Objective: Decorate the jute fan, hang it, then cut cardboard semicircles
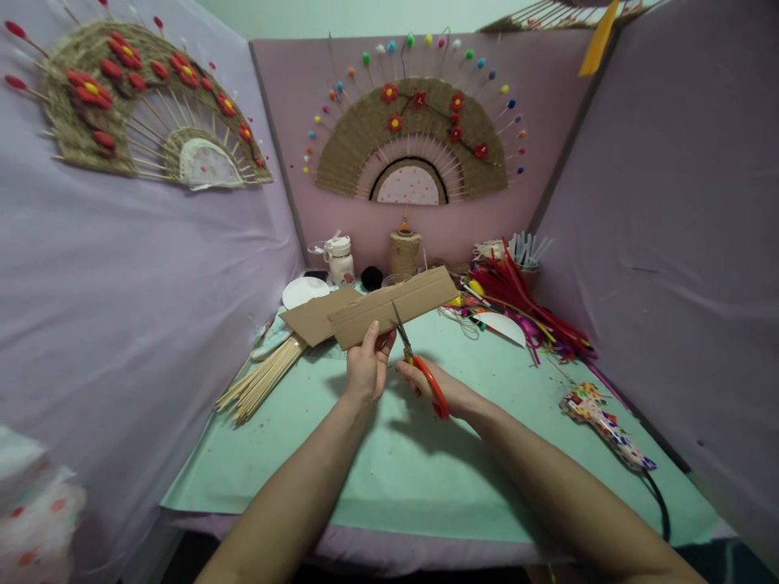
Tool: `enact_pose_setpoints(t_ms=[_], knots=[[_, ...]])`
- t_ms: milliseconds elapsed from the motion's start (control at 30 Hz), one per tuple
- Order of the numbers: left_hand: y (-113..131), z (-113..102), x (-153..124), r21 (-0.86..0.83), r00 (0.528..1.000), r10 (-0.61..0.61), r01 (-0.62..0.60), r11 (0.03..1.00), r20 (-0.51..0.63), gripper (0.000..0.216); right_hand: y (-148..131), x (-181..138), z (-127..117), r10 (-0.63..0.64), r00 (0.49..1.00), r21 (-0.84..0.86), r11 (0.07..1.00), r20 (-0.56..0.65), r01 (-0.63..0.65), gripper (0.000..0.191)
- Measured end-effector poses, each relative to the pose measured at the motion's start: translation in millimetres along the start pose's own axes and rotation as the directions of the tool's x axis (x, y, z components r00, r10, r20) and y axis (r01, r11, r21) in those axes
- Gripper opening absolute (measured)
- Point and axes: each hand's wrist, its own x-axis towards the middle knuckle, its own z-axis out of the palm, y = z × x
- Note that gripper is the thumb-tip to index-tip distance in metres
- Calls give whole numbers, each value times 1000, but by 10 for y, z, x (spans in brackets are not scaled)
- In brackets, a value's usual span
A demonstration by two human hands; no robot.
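Note:
A long strip of cardboard (419,296) is held up above the table by my left hand (366,365), its thumb on the near face at the lower edge. My right hand (426,381) grips a pair of scissors (433,388) by the red handles. The blades point up and lie at the strip's lower middle, just right of my left fingers; whether they bite into the cardboard I cannot tell. Behind the strip's left end lies another cardboard piece (310,315), partly covering a bundle of thin wooden sticks (268,381).
A glue gun (614,434) with a cord lies at the right. Red pipe cleaners (517,300) and a white half disc (502,328) are at the back right. At the back stand a twine spool (405,253) and a white bottle (339,259). Decorated fans (341,154) hang on the walls.

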Motion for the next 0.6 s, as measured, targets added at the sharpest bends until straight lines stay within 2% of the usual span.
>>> enact_pose_setpoints(t_ms=[167, 333, 467, 600], knots=[[6, 5, -7, -5, 1000, -10, 10, 1000, 13, 22, -6, -10, 7, 18, 1000, -10, 1000, -12, -18, 51], [-13, 1, -17, -2, 1000, -7, 7, 1000, 9, 25, 52, 21, 23, 92, 994, -38, 995, -64, -94, 53], [-30, -1, -19, -3, 1000, -20, 20, 1000, -12, 19, 72, 38, 37, 182, 976, -30, 982, -116, -186, 61], [-32, 4, -20, -17, 999, -25, 25, 1000, -33, 14, 32, 7, 34, 196, 971, -47, 978, -138, -204, 60]])
